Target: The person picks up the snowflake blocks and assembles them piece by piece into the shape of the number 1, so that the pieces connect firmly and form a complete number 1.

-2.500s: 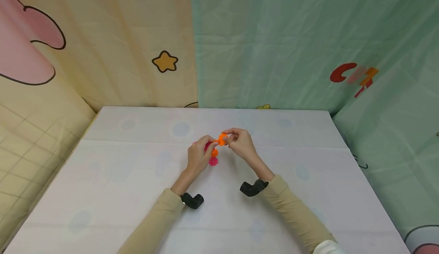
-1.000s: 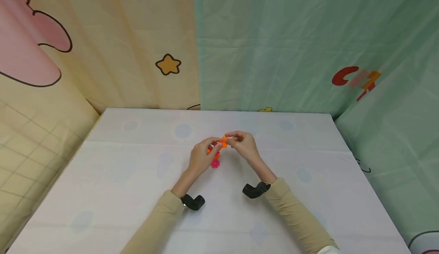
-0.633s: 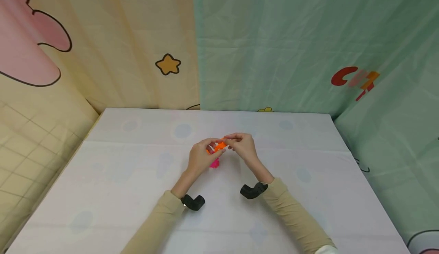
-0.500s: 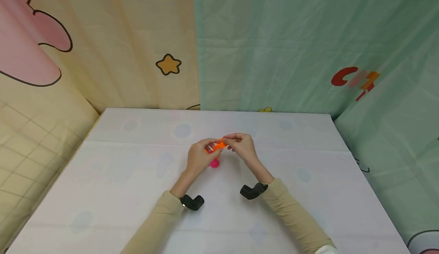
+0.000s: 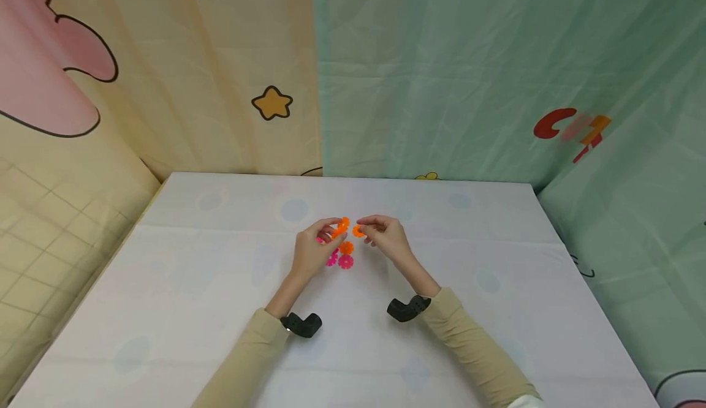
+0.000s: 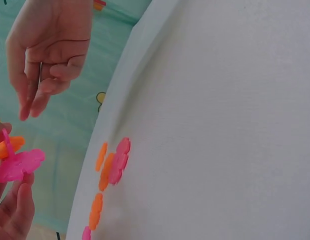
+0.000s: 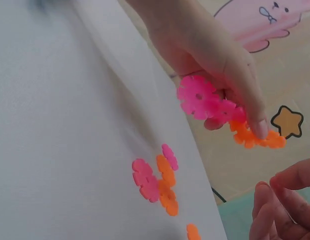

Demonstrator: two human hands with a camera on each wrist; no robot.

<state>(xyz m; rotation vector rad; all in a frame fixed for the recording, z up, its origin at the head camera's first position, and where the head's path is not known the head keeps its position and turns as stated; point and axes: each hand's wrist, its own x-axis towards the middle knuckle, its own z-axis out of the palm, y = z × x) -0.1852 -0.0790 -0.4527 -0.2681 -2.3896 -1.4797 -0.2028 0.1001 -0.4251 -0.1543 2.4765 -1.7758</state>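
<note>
My left hand (image 5: pixel 311 250) pinches a joined chain of flower-shaped plastic interlocking discs, with pink discs (image 7: pixel 197 97) at one end and orange discs (image 7: pixel 250 136) at the other. In the left wrist view, a pink disc (image 6: pixel 22 165) sticks out from the fingers. Just to the right is my right hand (image 5: pixel 388 238), fingers loosely bent; both wrist views show nothing held between its fingertips. Below the hands, loose discs lie on the table: an orange disc (image 5: pixel 357 231) near the right fingertips, another orange disc (image 5: pixel 346 247), and pink discs (image 5: pixel 345 262) closer to me.
A white cloth with pale spots covers the table (image 5: pixel 441 334). Patterned curtains (image 5: pixel 441 77) hang behind its far edge and at both sides. Each wrist wears a black camera mount (image 5: pixel 408 308).
Both hands were together on the orange part of the chain. The right hand has let go of it, and the left hand has drawn away to the left, still holding the chain.
</note>
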